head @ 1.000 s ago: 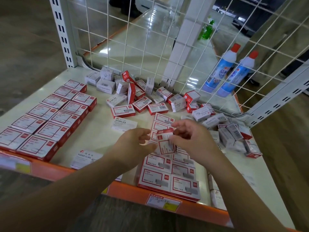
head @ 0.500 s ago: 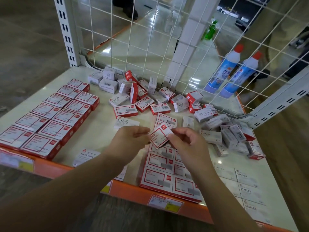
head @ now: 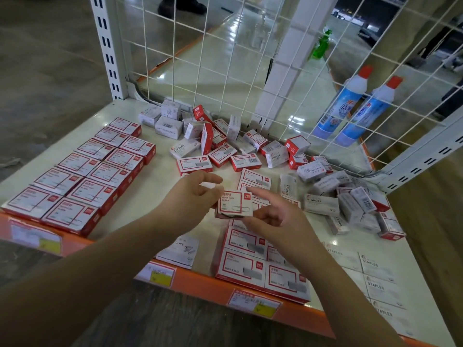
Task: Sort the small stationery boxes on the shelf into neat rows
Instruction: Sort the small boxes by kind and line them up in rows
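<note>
On the shelf, far left: two neat rows of red-and-white boxes (head: 82, 176) lie flat, running from the near orange edge (head: 200, 279) toward the white upright post (head: 107, 46).
Near left edge: a yellow price label (head: 37, 240) sits on the orange lip.
Far middle: a loose heap of small boxes (head: 215, 141), red and white mixed, some upright, some tipped, lies against the wire mesh back (head: 225, 58).
Left hand (head: 193, 196): raised over the shelf (head: 160, 181), thumb and fingers pinching the left edge of the paper clips box (head: 234, 204), index finger stretched out above it.
Held box: lifted above the middle of the shelf, label face up, between both hands.
Right hand (head: 273, 216): fingers curled under the box's right and near side, index finger extended past its top edge.
Under the hands: a tidy block of red-bordered boxes (head: 260, 266) reaches the near edge.
Right: a jumble of white staples boxes (head: 345, 196).
Near right: flat white staples boxes (head: 375, 276) in a row.
Beyond the mesh, far right: two blue bottles (head: 355, 106) with red caps.
</note>
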A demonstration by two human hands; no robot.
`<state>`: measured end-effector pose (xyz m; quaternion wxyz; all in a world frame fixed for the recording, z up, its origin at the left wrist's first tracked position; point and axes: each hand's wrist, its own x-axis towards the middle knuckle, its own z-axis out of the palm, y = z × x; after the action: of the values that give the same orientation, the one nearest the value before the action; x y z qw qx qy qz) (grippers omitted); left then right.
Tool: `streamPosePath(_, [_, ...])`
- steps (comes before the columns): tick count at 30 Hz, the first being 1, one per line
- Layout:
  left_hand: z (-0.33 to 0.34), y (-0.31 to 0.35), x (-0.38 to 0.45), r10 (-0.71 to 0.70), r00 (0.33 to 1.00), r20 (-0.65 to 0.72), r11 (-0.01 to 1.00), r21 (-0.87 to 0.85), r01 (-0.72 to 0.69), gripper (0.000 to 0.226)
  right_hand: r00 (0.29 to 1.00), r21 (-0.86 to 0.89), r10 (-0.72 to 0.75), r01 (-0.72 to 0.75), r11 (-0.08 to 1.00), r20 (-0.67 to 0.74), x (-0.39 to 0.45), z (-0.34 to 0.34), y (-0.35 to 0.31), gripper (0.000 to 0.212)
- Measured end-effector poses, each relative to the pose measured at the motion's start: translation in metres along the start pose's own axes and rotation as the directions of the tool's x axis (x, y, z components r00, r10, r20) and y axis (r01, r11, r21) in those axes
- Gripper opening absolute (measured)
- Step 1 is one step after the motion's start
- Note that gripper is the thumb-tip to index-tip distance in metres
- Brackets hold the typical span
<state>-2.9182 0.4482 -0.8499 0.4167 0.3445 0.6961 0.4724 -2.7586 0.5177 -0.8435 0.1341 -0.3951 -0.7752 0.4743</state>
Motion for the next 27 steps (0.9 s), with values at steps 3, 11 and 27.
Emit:
streamPosePath(3, [-0.002, -0.001, 0.0, -0.01, 1.0, 0.017, 1.0, -0.017, 0.011, 0.018, 1.0, -0.036, -0.014, 0.015, 0.999, 0.019, 0.0, 0.0, 0.0, 0.044])
streamPosePath(11, [0.002, -0.01, -0.006, 0.014, 1.0, 0.026, 0.989, 0.149, -0.018, 0.037, 0.994, -0.168, -0.056, 0.04, 0.985, -0.094, -0.002, 0.001, 0.004, 0.037])
streamPosePath(27, [0.004, -0.013, -0.011, 0.031, 0.997, 0.068, 0.971, 0.236, -0.047, 0.025, 0.995, -0.343, -0.096, 0.078, 0.936, -0.036, -0.007, 0.002, -0.001, 0.037])
